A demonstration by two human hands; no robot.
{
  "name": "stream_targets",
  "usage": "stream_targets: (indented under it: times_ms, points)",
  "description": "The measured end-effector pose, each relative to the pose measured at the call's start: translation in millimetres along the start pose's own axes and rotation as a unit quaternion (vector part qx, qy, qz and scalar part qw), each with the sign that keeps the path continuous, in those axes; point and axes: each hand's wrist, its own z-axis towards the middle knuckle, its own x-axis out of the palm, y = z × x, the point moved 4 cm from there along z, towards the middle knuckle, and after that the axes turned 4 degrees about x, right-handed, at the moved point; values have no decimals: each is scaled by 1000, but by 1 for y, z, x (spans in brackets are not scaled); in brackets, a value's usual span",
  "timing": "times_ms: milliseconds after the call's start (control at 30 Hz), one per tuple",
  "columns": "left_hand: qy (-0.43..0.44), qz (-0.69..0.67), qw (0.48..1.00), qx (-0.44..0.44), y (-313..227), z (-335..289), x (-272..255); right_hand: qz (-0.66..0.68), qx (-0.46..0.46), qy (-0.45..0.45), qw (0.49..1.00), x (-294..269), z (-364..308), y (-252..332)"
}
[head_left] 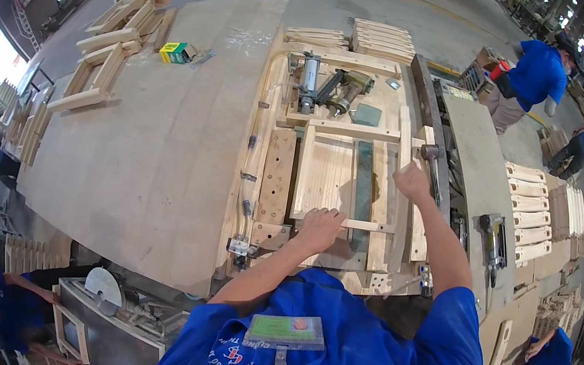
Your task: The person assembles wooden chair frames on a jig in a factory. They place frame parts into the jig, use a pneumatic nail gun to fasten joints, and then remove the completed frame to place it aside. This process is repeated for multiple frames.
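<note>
In front of me on the workbench lies a pale wooden frame [355, 129] with a far rail, a left side piece and a near rail. My left hand [321, 231] is closed over the left end of the near rail. A loose-looking wooden slat [405, 135] stands at the right ends of the rails, slightly tilted. My right hand [412, 182] grips this slat near its middle, fingers wrapped round it. A mallet [430, 153] lies just right of that hand. Beneath the frame runs a green strip [362, 185].
Two nail guns [310, 80] [350, 93] lie beyond the frame. Another air tool [494, 244] rests on the right board. A wide plywood table [153, 163] at left carries finished frames [94, 73] and a green-yellow box [174, 53]. Slats [527, 208] are stacked right. Co-workers stand around.
</note>
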Motion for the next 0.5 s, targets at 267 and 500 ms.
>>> stream_targets:
  times_ms: [267, 500]
  points:
    - [-12, -10, 998, -62, 19, -19, 12, 23, 14, 69, 997, 71, 20, -1]
    - [-38, -22, 996, -75, 12, -17, 17, -70, -157, -142, 975, 53, -20, 13]
